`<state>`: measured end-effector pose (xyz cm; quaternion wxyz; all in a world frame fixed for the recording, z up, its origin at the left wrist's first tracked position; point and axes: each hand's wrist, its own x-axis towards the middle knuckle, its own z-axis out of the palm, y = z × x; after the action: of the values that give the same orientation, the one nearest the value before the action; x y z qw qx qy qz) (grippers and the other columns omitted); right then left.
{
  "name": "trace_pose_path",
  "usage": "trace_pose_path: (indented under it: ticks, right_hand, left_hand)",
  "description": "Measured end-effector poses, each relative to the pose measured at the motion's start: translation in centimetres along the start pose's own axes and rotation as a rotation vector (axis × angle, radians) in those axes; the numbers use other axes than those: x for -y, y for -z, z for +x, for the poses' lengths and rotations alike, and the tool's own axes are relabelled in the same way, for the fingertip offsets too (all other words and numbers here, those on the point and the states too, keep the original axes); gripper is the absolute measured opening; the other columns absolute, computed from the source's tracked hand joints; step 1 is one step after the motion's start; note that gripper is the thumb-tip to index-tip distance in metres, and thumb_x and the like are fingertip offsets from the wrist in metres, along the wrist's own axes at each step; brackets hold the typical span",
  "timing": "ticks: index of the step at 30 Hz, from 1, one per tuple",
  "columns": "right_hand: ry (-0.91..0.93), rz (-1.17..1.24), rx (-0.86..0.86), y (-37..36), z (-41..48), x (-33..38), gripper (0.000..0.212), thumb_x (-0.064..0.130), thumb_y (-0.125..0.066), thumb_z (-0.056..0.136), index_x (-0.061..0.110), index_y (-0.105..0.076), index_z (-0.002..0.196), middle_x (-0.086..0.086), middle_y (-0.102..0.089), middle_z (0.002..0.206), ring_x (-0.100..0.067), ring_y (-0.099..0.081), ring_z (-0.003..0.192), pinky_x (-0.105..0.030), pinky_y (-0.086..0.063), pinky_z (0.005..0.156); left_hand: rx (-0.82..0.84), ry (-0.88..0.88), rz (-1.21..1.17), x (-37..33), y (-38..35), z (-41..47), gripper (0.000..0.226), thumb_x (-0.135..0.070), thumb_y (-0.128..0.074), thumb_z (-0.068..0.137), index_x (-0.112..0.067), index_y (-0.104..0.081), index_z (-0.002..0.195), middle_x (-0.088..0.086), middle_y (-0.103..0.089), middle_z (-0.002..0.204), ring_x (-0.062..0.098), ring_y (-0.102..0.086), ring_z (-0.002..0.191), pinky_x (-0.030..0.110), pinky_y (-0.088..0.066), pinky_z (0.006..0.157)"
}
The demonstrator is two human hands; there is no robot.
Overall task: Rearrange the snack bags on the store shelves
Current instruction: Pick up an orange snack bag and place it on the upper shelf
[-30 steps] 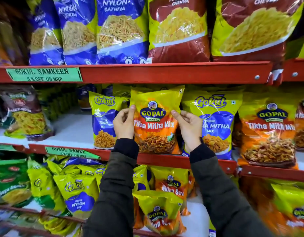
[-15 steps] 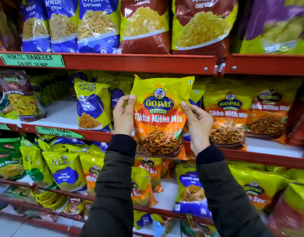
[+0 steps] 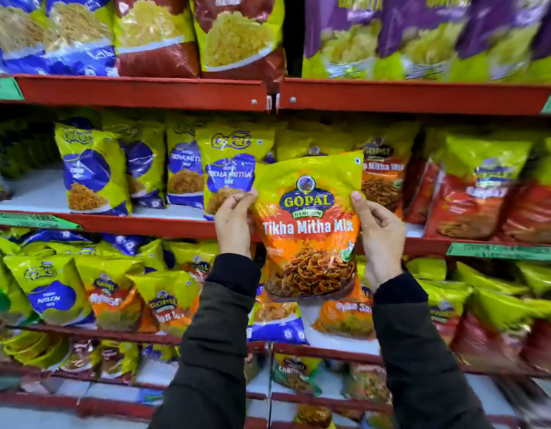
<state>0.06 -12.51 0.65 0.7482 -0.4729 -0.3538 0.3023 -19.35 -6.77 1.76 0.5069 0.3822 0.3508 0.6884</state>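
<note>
A yellow and orange Gopal Tikha Mitha Mix bag (image 3: 310, 226) hangs upright in front of the middle shelf (image 3: 138, 222). My left hand (image 3: 234, 219) pinches its left edge and my right hand (image 3: 378, 236) grips its right edge. Behind the held bag's upper right stands another Gopal Tikha Mitha Mix bag (image 3: 384, 178) on the shelf. To the left, a yellow and blue Gokul Tikha Mitha bag (image 3: 231, 162) stands beside my left hand.
Red shelf rails run across the view, with a joint (image 3: 272, 100) between two bays above the held bag. Purple bags (image 3: 422, 35) fill the top right, red bags (image 3: 472, 199) the middle right. Lower shelves hold several mixed bags (image 3: 113, 298).
Both hands have carried the Gopal bag to the right, away from the Gokul bags and in front of the Gopal bags in the bay to the right. The view has swung right too.
</note>
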Motion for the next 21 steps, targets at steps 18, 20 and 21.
trace_pose_path:
  ticks: [18,20,21]
  right_hand:
    - [-0.055,0.054,-0.046,5.9,0.3,0.4,0.014,0.030,-0.078,0.081,0.021,-0.075,0.071,-0.005,-0.072,0.085,-0.019,-0.066,0.082,-0.034,-0.050,0.074]
    - [-0.055,0.048,-0.057,6.3,1.1,0.4,0.013,0.031,-0.078,0.081,0.020,-0.075,0.073,-0.008,-0.073,0.088,-0.021,-0.066,0.084,-0.036,-0.051,0.077]
    - [-0.054,0.047,-0.065,6.5,1.7,0.5,0.013,0.031,-0.078,0.081,0.020,-0.076,0.075,-0.008,-0.074,0.089,-0.022,-0.067,0.085,-0.037,-0.051,0.077]
  left_hand:
    - [0.059,0.102,-0.018,2.1,-3.7,-3.4,0.029,-0.009,-0.062,0.088,-0.020,-0.051,0.063,-0.010,-0.046,0.037,0.000,-0.037,0.031,0.014,-0.027,0.032]
    - [0.103,0.097,0.020,2.5,-4.5,-2.8,0.028,-0.011,-0.060,0.090,-0.019,-0.051,0.065,-0.010,-0.050,0.037,-0.001,-0.042,0.031,0.013,-0.031,0.033]
    - [0.126,0.097,0.038,2.7,-5.1,-2.4,0.027,-0.012,-0.060,0.090,-0.019,-0.051,0.066,-0.010,-0.052,0.039,-0.002,-0.044,0.033,0.012,-0.033,0.034]
